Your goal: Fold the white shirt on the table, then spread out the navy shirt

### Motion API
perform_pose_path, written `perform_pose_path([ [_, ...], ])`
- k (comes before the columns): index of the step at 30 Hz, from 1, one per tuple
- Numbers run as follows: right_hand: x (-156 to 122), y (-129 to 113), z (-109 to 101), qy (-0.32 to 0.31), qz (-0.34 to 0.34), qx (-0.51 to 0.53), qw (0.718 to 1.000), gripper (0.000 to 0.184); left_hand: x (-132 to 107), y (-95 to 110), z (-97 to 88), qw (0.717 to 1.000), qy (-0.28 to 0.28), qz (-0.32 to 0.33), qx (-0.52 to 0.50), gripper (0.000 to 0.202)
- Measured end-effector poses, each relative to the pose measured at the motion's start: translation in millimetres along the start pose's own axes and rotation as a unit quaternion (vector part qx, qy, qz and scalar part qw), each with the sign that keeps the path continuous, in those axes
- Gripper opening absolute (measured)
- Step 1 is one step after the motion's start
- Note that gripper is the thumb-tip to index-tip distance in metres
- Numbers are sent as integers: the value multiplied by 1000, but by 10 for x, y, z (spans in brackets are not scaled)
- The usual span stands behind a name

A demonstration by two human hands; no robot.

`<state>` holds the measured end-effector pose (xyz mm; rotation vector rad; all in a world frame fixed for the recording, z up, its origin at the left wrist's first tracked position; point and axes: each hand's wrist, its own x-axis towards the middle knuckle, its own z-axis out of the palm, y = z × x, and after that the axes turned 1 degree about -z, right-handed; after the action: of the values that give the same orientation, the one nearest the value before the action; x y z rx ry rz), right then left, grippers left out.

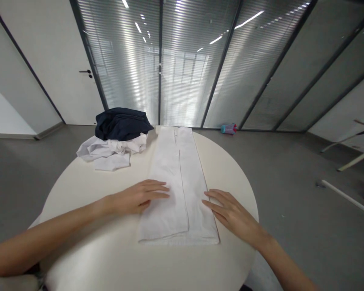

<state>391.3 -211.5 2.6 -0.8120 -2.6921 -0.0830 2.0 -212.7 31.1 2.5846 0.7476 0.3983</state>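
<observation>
Right now my left hand [138,197] lies flat on the long folded white garment [172,169], fingers [157,190] spread, not gripping anything. My right hand [235,214] sits just beside the garment's right edge, fingers wide, tips touching the cloth. The garment lies between my hands on the round surface [230,173]. Up past my left fingers, a crumpled white cloth [107,153] sits against a dark navy garment [123,124].
</observation>
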Motion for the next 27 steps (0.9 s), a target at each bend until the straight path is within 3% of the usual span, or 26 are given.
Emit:
perform_pose_path([
  [3,58,61,16,14,-19,11,1000,37,-224,-125,-84,998,-41,-37,-20,65],
  [7,100,124,34,33,-16,43,998,36,-357,-157,-61,993,-80,-64,-64,62],
  [16,60,249,158,65,-13,93,993,31,-360,-177,106,999,0,-10,53,38],
  [20,78,159,102,74,-7,151,986,24,-391,-131,148,999,31,-5,42,35],
  [24,177,58,8,78,98,272,954,23,-387,-50,98,989,82,-88,-84,32],
  [27,391,130,63,82,266,352,894,32,-195,-139,30,933,176,-226,-219,42],
])
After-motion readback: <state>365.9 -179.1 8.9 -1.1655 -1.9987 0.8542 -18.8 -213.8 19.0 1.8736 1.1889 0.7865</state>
